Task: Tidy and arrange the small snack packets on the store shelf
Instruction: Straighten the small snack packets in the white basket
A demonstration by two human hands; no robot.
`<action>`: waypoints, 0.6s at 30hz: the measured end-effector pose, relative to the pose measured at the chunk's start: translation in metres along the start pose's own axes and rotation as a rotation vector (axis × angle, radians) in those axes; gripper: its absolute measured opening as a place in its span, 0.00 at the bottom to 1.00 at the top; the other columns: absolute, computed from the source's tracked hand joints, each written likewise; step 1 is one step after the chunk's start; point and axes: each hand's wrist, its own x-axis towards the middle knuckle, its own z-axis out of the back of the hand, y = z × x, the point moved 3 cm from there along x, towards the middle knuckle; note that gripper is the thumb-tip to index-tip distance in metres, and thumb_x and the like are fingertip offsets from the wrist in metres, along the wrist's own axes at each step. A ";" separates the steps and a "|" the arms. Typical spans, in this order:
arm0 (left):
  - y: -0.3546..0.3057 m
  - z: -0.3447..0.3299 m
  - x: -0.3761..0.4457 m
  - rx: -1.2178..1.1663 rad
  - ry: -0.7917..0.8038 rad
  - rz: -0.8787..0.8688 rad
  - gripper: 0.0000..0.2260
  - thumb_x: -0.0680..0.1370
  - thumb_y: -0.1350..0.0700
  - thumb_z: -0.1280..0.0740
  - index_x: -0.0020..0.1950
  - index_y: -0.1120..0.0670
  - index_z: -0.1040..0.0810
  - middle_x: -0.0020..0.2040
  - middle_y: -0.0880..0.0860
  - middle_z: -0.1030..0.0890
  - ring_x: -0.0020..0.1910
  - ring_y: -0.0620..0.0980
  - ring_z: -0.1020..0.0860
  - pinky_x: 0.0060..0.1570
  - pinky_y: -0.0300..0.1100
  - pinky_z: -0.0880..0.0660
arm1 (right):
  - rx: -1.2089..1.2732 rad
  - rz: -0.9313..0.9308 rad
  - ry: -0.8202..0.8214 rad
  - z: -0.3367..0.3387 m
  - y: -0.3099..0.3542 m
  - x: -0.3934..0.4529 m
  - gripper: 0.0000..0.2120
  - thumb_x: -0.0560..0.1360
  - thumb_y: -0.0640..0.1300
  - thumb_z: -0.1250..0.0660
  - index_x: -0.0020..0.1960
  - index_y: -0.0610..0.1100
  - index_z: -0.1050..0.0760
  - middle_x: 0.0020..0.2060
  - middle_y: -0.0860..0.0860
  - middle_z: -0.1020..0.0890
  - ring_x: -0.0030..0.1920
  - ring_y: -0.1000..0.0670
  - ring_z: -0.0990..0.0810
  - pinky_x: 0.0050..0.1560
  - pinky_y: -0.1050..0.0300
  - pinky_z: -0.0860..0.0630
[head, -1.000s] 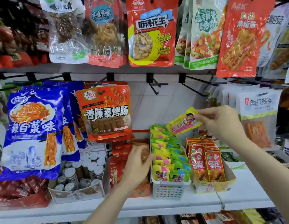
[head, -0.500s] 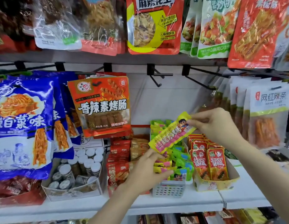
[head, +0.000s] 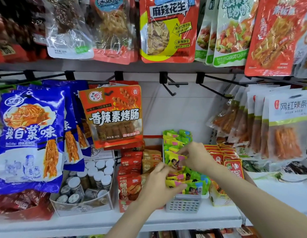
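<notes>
A small yellow snack packet (head: 177,161) with a cartoon figure and a pink patch stands near the middle of a white slotted basket (head: 183,202) on the store shelf (head: 192,219). Its printed face looks out toward the viewer; its long axis seems to run up and slightly back, though the lower end is hidden among other packets, so the full lean cannot be told.

The right hand (head: 197,156) is just beside it, on the basket's right half, fingers curled with the tips pinching the packet's upper right edge. The left hand (head: 159,183) is at the basket's front left corner, fingers bent over the front yellow and green packets (head: 192,186) — whether it grips one or only presses them back cannot be told.

As a judgement, the work is partway done: the rear packets stand in fairly even upright rows, while those at the front lie slanted and overlapping and need straightening.

Left of the basket sit red and tan packets in a carton (head: 132,179), and further left small capped jars (head: 91,179). Right of it is a yellow box of red packets (head: 233,167). Above hangs a red sausage-snack bag (head: 113,115) — beside it, blue bags (head: 31,140).
</notes>
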 end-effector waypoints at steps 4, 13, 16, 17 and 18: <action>0.003 -0.002 0.001 0.006 -0.012 -0.018 0.26 0.69 0.30 0.32 0.60 0.45 0.22 0.58 0.37 0.34 0.57 0.34 0.29 0.56 0.36 0.28 | 0.022 -0.002 -0.026 0.000 -0.003 0.003 0.17 0.67 0.43 0.21 0.55 0.46 0.16 0.52 0.50 0.15 0.46 0.56 0.22 0.47 0.70 0.32; 0.008 0.005 0.010 0.009 0.022 -0.084 0.26 0.67 0.29 0.32 0.56 0.45 0.20 0.77 0.39 0.45 0.74 0.33 0.50 0.72 0.39 0.41 | -0.033 0.069 0.050 -0.015 0.014 0.012 0.15 0.71 0.42 0.25 0.57 0.46 0.17 0.51 0.47 0.15 0.54 0.49 0.19 0.53 0.58 0.23; 0.007 0.009 0.013 0.092 0.025 -0.137 0.29 0.67 0.27 0.34 0.59 0.45 0.20 0.71 0.39 0.39 0.72 0.36 0.45 0.69 0.38 0.40 | 0.112 0.028 0.067 0.004 0.001 0.006 0.13 0.69 0.43 0.22 0.53 0.47 0.16 0.48 0.52 0.14 0.46 0.59 0.19 0.45 0.74 0.27; 0.006 0.011 0.014 0.119 0.022 -0.154 0.29 0.69 0.27 0.36 0.60 0.46 0.20 0.68 0.40 0.36 0.70 0.37 0.43 0.69 0.38 0.41 | 0.137 0.014 0.040 0.013 -0.004 0.005 0.11 0.69 0.44 0.22 0.52 0.48 0.15 0.47 0.53 0.14 0.43 0.61 0.20 0.43 0.78 0.30; 0.005 0.014 0.015 0.120 0.010 -0.163 0.28 0.72 0.28 0.38 0.60 0.46 0.19 0.65 0.41 0.33 0.68 0.38 0.40 0.67 0.38 0.40 | 0.142 0.002 -0.003 0.020 -0.009 0.004 0.09 0.70 0.45 0.23 0.50 0.49 0.15 0.47 0.54 0.14 0.41 0.62 0.21 0.42 0.78 0.31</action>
